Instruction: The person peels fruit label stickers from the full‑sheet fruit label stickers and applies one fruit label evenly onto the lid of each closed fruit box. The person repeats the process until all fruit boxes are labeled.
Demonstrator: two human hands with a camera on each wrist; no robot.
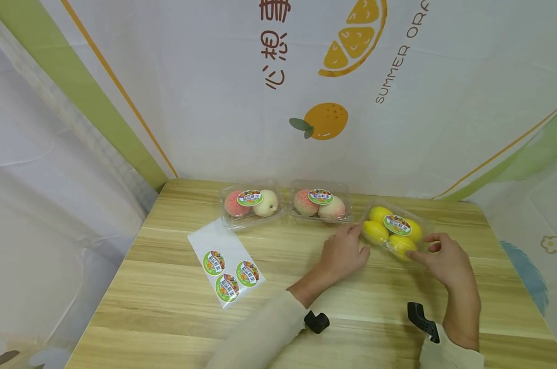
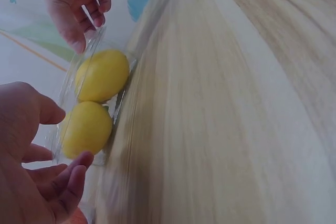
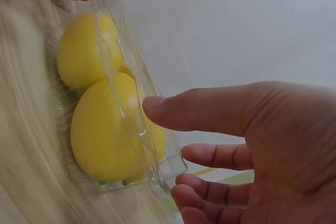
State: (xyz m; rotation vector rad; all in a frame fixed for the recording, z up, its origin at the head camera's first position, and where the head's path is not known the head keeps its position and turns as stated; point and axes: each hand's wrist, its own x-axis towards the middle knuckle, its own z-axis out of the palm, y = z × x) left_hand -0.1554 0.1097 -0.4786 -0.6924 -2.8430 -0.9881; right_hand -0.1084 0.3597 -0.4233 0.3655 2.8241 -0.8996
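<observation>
A clear plastic box of yellow lemons point(image 1: 401, 244) sits tilted in angle on the table at the right, with a round fruit sticker point(image 1: 397, 225) on its lid. My left hand point(image 1: 345, 252) is at the box's left end, index fingertip right at its edge and thumb apart. At the opposite end, my right hand point(image 1: 449, 261) touches the lid's rim with the thumb point(image 3: 181, 107); its other fingers point(image 3: 218, 156) extend loosely by the corner. Two lemons point(image 2: 102, 74) show through the side wall in the left wrist view.
Two more stickered clear boxes stand along the back: a left box with peaches point(image 1: 236, 204) and a middle box with peaches point(image 1: 306, 203). A white sticker sheet point(image 1: 209, 234) with three round stickers lies at the left on the wooden table point(image 1: 163, 307). A printed curtain point(image 1: 223, 128) hangs behind.
</observation>
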